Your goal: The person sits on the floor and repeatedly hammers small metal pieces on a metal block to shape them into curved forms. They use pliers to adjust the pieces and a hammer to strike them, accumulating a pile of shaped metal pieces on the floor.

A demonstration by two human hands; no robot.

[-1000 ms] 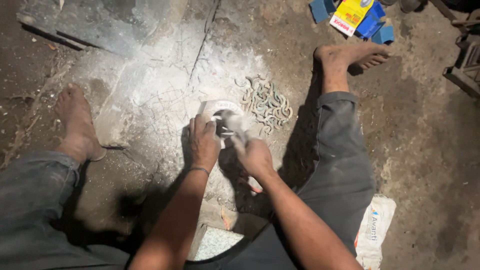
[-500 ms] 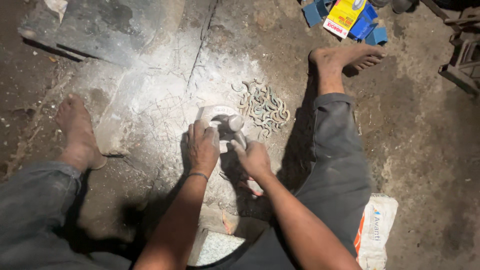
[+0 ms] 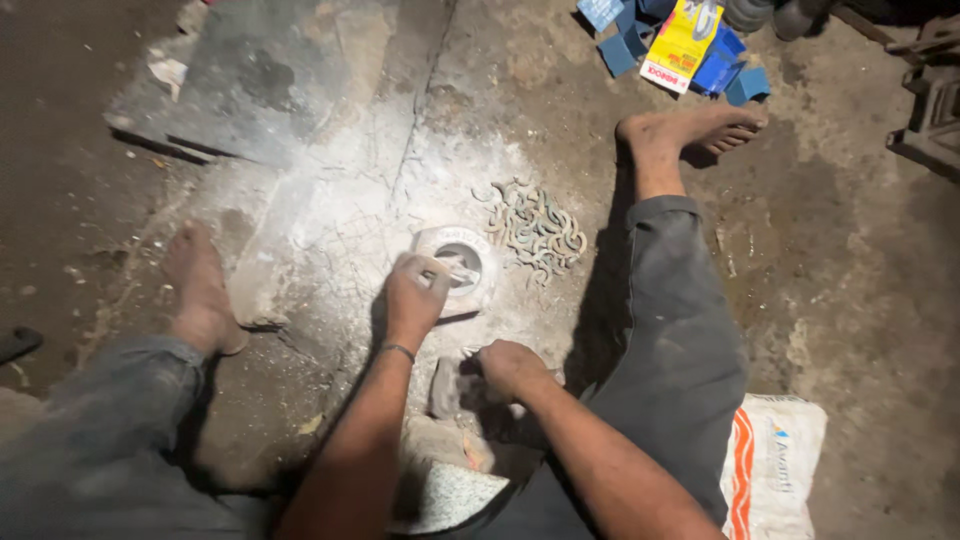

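The round white powder-coated ring mould (image 3: 458,266) lies on the white-dusted patch of the cracked earthen floor, straight ahead of the left hand (image 3: 415,298), whose closed grip pinches its near-left rim. This is the nearer hand. The right hand (image 3: 508,366), at the mould half a second ago, has drawn back toward the body, fingers curled on a dusty lump I cannot identify.

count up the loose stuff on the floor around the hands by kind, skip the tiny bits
White powder-dusted round ring mould, under the left hand: 1
Heap of small curved grey metal hooks: 1 heap; single hooks too tangled to count
Yellow printed packet: 1
Blue cardboard pieces: about 4
White woven sack with orange stripe: 1
Dark stone-like lump at the right hand: 1
Total: about 9
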